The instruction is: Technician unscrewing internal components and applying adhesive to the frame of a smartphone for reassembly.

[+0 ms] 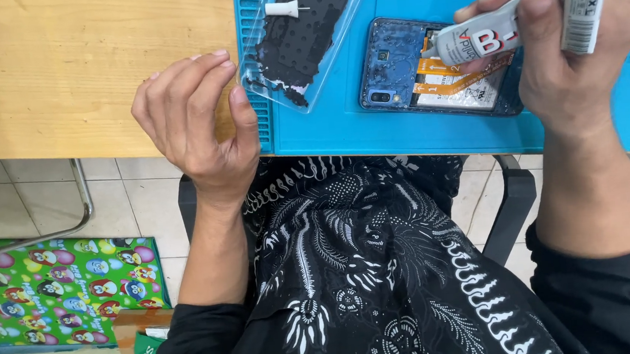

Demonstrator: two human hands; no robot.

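White cap (282, 8) (on clear cover (310, 37))

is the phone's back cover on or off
Off. The phone lies face down on the blue mat with its battery and orange flex cables exposed; the dark back cover lies apart beside it.

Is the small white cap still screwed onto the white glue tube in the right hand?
No. The small white cap lies on the clear plastic sheet, apart from the white glue tube that the right hand grips.
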